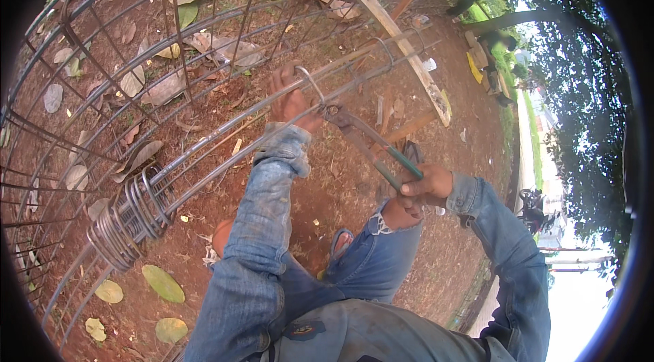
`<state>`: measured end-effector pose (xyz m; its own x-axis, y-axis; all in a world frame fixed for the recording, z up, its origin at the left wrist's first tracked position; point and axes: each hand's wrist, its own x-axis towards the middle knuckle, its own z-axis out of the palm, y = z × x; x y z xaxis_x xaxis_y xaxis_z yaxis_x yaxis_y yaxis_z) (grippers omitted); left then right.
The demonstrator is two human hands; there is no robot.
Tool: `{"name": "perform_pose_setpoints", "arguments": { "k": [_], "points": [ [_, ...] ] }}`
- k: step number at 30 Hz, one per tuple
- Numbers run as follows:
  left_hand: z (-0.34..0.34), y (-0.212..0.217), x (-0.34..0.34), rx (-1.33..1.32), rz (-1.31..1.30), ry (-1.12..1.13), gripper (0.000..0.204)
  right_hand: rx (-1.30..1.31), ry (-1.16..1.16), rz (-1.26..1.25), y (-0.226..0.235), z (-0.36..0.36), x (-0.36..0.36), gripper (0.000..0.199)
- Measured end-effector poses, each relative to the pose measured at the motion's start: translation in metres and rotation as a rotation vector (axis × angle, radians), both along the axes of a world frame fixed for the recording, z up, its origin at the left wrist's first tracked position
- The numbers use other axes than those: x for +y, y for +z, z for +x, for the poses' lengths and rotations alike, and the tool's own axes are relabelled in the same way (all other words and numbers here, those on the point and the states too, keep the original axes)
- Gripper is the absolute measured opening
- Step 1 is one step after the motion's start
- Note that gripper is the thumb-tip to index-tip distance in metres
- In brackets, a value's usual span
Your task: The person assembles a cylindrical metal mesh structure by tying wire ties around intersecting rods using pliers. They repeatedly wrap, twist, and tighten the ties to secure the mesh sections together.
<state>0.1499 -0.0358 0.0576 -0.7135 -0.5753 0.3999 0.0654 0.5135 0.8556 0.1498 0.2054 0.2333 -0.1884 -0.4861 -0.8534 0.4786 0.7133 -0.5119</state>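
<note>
Long steel rebar rods (231, 132) run diagonally across the view, with a bent steel stirrup (311, 84) around them near the middle. My left hand (289, 100) is closed at the rods beside this stirrup; the rods partly cover its fingers. In my right hand (426, 188) are the green handles of long pincers (371, 144). The pincers' jaws meet the rod close to the stirrup, just right of my left hand. Any tie wire in the jaws is too small to make out. A bunch of stirrups (129, 222) hangs around the rods at the lower left.
A curved steel mesh (122, 42) fills the left and upper left. Farther along, a wooden plank (392, 28) lies under the rods. Dry leaves (163, 284) are scattered over red soil. A parked motorcycle (535, 209) and trees stand at the right.
</note>
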Motion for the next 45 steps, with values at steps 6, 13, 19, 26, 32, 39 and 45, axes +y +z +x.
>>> {"name": "perform_pose_setpoints", "arguments": {
  "k": [6, 13, 19, 26, 32, 39, 45],
  "points": [
    [-0.009, -0.008, 0.006, 0.083, 0.001, 0.044, 0.098, -0.182, -0.038, -0.045, 0.000, -0.003, 0.009, 0.026],
    [-0.006, -0.008, 0.000, 0.109, 0.002, 0.089, 0.099, 0.164, 0.008, 0.097, 0.008, 0.031, -0.018, 0.030],
    [-0.001, 0.001, 0.002, 0.109, -0.025, 0.046, 0.097, 0.052, -0.134, -0.031, -0.013, 0.071, -0.024, 0.034],
    [-0.001, 0.001, 0.004, 0.093, 0.050, -0.012, 0.087, -0.423, -0.288, -0.286, -0.038, 0.056, 0.005, 0.031],
    [-0.004, -0.005, 0.005, 0.048, 0.060, 0.031, 0.089, 0.243, 0.140, 0.169, -0.009, 0.034, -0.005, 0.041],
    [-0.004, 0.001, 0.006, 0.016, 0.077, 0.035, 0.091, 1.929, 0.827, 0.376, 0.016, 0.040, -0.021, 0.055],
    [-0.003, -0.002, 0.009, -0.081, 0.086, 0.000, 0.096, 1.274, 0.807, 0.318, 0.015, 0.003, -0.011, 0.033]
  ]
}}
